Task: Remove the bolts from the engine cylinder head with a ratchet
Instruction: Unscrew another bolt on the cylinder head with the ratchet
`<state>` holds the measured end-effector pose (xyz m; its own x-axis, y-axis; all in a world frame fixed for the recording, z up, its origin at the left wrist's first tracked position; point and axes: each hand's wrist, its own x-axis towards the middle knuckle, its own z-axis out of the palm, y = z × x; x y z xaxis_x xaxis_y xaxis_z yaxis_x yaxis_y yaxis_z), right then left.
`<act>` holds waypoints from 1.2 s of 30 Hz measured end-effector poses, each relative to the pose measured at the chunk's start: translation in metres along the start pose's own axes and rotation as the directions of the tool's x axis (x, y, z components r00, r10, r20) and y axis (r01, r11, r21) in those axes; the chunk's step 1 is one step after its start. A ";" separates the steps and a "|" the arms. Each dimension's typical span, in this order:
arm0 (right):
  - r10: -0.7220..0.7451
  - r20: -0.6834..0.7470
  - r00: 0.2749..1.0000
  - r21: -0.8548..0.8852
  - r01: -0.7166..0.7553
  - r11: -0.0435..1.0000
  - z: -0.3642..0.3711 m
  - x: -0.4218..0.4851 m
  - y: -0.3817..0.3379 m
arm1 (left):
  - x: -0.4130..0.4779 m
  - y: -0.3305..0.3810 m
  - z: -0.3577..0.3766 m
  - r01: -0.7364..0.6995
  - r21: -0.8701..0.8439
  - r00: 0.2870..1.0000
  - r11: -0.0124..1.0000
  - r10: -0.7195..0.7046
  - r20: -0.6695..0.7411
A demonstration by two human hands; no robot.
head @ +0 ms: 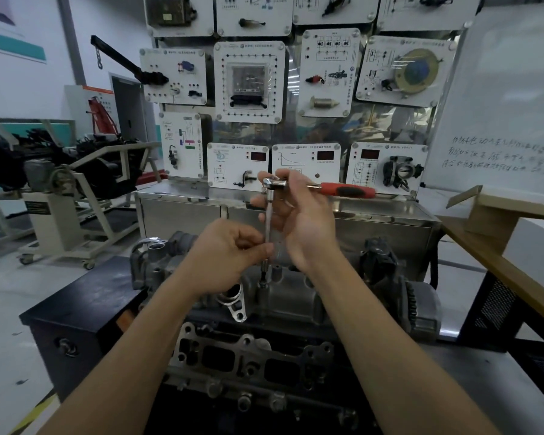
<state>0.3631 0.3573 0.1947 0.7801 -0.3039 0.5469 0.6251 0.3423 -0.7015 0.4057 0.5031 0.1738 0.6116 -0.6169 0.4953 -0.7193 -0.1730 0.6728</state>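
Forearms reach in from below over the engine cylinder head (289, 293), which sits on a black stand (76, 309) before a steel cabinet (374, 215) carrying training panels (248, 80). Left hand (230, 252): fingers curled, pinching the lower part of the upright extension bar (268, 227), whose socket end meets the top of the head; the bolt itself cannot be made out. Right hand (302, 221): fingers loosely curled round the bar's upper end and the head of the ratchet (343, 189), red handle lying level and pointing right
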 end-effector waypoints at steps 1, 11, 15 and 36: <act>-0.239 -0.006 0.971 -0.255 0.230 0.939 0.002 -0.002 0.002 | 0.000 0.000 0.002 -0.003 0.028 0.999 1.000 0.004 -0.046; 0.191 0.163 0.968 0.110 -0.210 0.971 0.007 -0.004 -0.009 | -0.002 0.005 -0.010 0.002 -0.126 0.978 0.992 0.024 0.207; 0.351 0.153 0.924 0.335 -0.383 0.861 0.002 0.003 -0.013 | 0.000 0.005 -0.009 0.020 -0.089 0.987 0.996 -0.005 0.160; 0.283 0.137 0.949 0.294 -0.312 0.903 0.006 0.000 -0.011 | -0.001 0.003 -0.005 0.007 -0.047 0.996 0.999 -0.003 0.087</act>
<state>0.3565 0.3588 0.2051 0.9211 -0.0695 0.3832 0.3289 0.6656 -0.6699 0.4047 0.5071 0.1776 0.5832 -0.6805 0.4436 -0.6984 -0.1412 0.7016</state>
